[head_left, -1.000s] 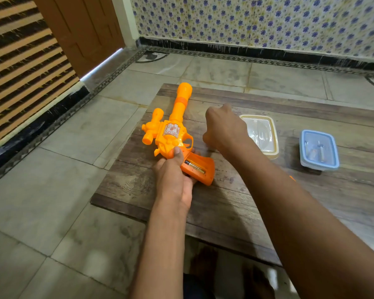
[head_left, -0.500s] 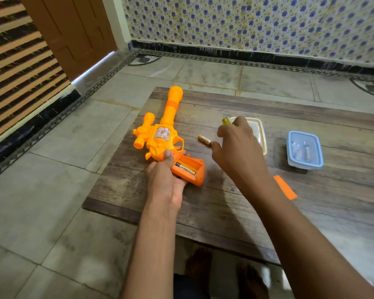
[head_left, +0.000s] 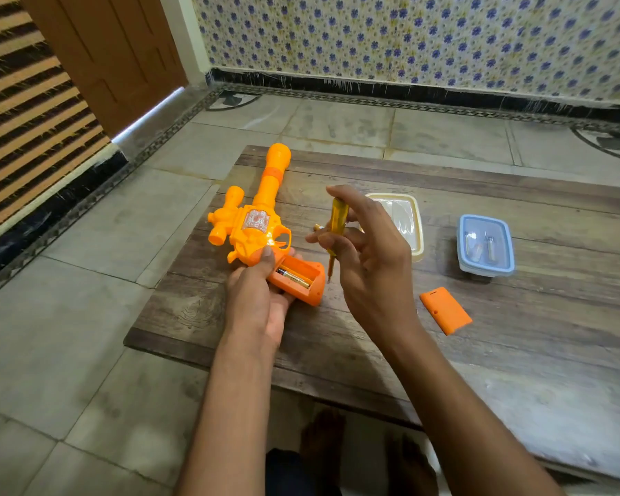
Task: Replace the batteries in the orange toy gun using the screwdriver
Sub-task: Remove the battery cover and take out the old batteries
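Head view: toy gun (head_left: 262, 227) lengthwise, muzzle apparently away.

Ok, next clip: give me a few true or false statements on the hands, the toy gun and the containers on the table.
1. The right hand holds the yellow-handled screwdriver, tip down. True.
2. The battery cover is fitted on the toy gun. False: it lies apart on the table.
3. A battery sits in the open grip compartment. True.
4. The left hand rests empty on the table. False: it grips the gun.
5. The blue-lidded container is stacked on the cream-rimmed container. False: they sit apart.
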